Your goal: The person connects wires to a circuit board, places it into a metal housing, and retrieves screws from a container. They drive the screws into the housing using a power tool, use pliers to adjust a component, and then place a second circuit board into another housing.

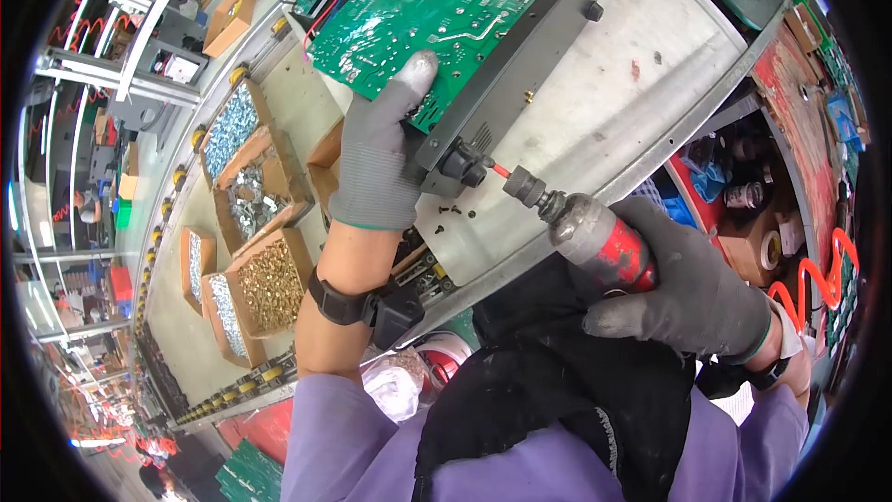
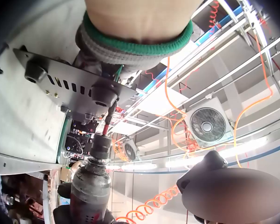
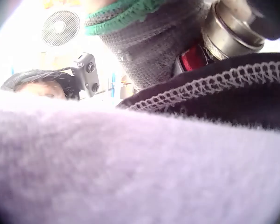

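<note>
In the head view, my gloved left hand (image 1: pixel 379 153) grips the near corner of a green circuit board (image 1: pixel 437 23) fixed to a dark metal panel (image 1: pixel 539 60). Its thumb lies on the board; the other fingers are hidden behind the panel. My gloved right hand (image 1: pixel 701 284) holds a red and grey power screwdriver (image 1: pixel 595 237), pointed at the panel. The red-banded bit reaches a round black foot (image 1: pixel 462 165) at the panel's near end. From the left wrist, the screwdriver (image 2: pixel 91 189) lines up with that foot (image 2: pixel 104 95). Purple cloth covers much of the right wrist view.
Left of the panel stand cardboard boxes of brassy screws (image 1: pixel 271 286), silver screws (image 1: pixel 230 135) and metal clips (image 1: pixel 255 197). Several loose dark screws (image 1: pixel 451 211) lie on the pale work surface (image 1: pixel 595 93). An orange coiled hose (image 1: pixel 818 274) hangs at the right, beside a cluttered shelf (image 1: pixel 743 195).
</note>
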### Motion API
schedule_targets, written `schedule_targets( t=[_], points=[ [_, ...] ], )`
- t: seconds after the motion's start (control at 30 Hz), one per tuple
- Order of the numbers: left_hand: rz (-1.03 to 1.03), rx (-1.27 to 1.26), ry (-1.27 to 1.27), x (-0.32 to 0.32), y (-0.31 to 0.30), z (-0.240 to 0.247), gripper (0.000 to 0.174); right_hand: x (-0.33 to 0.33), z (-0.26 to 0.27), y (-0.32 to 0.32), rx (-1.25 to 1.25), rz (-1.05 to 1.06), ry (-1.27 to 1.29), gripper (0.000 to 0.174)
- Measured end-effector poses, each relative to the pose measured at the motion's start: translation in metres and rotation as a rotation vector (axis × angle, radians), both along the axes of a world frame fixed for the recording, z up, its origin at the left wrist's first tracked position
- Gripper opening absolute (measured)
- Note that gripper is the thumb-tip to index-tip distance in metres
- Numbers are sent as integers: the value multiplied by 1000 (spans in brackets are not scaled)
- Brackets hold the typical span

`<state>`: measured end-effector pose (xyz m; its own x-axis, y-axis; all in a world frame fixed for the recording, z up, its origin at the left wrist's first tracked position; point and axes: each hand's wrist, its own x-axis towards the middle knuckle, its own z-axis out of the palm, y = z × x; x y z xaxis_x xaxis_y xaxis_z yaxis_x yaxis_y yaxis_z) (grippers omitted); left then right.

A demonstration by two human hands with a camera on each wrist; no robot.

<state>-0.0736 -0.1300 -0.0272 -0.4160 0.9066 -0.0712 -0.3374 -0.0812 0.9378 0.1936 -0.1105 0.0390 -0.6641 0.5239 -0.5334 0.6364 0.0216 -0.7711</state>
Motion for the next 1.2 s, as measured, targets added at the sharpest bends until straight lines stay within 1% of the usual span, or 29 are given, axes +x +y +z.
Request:
schedule_targets(
  t=[0.07,0.1,0.17,0.2,0.27,0.33,0.4,0.47,0.53,0.6,0.67,0.73,0.8,0.83,0.9,0.93,1.0,1.03,1.17,1.2],
  points=[
    [-30,-113,-92,3,-4,9,39,2,1,1,45,-7,-33,76],
    [-12,-110,-100,0,-4,8,39,6,-1,0,48,12,-39,76],
    [-91,-107,-102,-9,-4,6,45,13,-10,0,130,66,-68,77],
    [-71,-104,-106,-11,-4,4,45,12,-16,2,132,87,-70,77],
    [-67,-4,-192,-13,-6,-2,50,8,-28,6,90,185,-155,77],
    [-43,-3,-196,-17,-16,4,53,2,-34,12,108,252,-168,76],
    [24,-164,-79,-26,-33,3,54,-6,-33,18,79,295,-224,75],
    [96,-201,-106,-19,-55,1,57,-8,-35,23,107,331,-237,74],
    [259,-349,167,-8,-82,-4,51,-8,-37,28,135,364,-245,74],
    [89,-528,353,10,-106,8,37,-4,-35,31,132,362,-198,74],
    [109,-406,714,37,-109,-6,24,-3,-28,33,97,358,-185,73],
    [124,-486,851,59,-103,-4,27,0,-23,35,65,359,-176,73],
    [107,-495,1039,68,-94,-5,24,8,-21,37,90,350,-76,73],
    [116,-499,1039,69,-93,-10,24,12,-20,37,92,359,-74,73],
    [156,-525,1357,68,-91,-30,18,19,-17,40,86,335,-55,73],
    [160,-527,1361,67,-89,-32,18,23,-18,41,88,339,-50,73],
    [276,-473,1286,65,-87,-34,10,29,-21,43,83,323,-20,74],
    [325,-441,1269,66,-87,-34,13,32,-23,44,83,323,-12,74],
    [392,-392,1305,69,-85,-37,9,33,-28,46,54,296,48,73],
    [421,-399,1271,70,-85,-35,11,32,-28,47,42,294,52,73]
  ],
)
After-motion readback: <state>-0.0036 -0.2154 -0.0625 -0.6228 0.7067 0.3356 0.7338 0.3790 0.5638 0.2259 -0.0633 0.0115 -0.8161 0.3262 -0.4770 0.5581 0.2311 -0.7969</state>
